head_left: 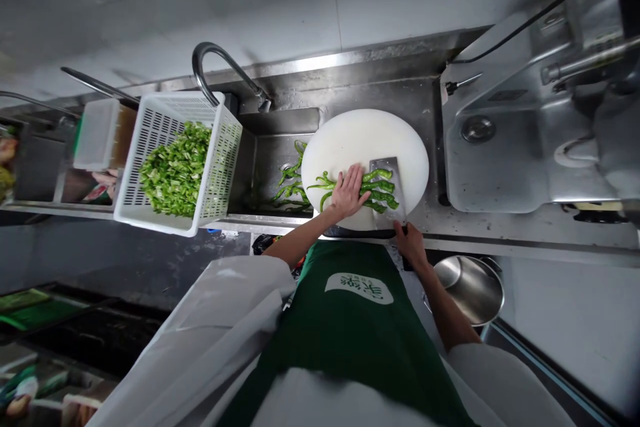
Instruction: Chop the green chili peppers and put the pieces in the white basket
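A round white cutting board (365, 137) lies on the steel counter. Several long green peppers (383, 188) lie across its near part. My left hand (347, 192) presses flat on the peppers, fingers stretched out. My right hand (409, 245) is closed round the handle of a cleaver (387, 188), whose broad blade rests across the peppers just right of my left hand.
A white slotted basket (224, 147) of chopped greens sits over the sink's left side, under a curved tap (215, 63). More green peppers (290, 183) lie in the sink basin. A steel bowl (470, 287) stands below the counter at right. A steel machine (540, 113) occupies the right.
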Available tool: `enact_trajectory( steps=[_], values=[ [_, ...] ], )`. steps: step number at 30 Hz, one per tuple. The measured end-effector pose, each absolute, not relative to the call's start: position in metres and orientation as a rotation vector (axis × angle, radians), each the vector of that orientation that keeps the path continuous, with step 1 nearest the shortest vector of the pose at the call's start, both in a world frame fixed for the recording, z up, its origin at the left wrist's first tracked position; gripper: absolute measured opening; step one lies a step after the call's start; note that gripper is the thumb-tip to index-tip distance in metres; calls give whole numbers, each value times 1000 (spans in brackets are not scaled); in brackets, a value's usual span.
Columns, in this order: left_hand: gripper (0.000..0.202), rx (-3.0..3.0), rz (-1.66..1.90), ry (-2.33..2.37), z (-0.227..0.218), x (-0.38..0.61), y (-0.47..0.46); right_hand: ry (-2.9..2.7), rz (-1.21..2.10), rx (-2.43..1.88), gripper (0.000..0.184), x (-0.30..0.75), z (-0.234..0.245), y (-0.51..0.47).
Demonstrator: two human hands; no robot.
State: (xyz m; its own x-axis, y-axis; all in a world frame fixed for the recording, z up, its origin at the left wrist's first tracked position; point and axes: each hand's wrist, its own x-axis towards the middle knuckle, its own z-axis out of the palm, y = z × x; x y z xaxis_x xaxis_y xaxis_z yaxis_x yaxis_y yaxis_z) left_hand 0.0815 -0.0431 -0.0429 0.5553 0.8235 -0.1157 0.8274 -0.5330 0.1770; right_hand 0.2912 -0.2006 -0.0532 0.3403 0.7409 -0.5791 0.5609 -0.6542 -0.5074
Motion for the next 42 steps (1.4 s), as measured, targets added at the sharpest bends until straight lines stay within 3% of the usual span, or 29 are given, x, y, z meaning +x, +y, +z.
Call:
enact_trajectory(
  steps=[16, 30, 42],
  values=[
    [78, 2635, 17, 1361, -34, 63, -34, -1240, 1187, -2440, 41, 275, -50, -196],
    [79, 2685, -18, 1255, -51, 46, -16, -1229, 1185, -2338, 44, 272, -62, -207],
    [79, 2741, 4, 1186, -52, 43, -14, -1351, 1167, -2448, 32, 235, -49, -205]
  ],
)
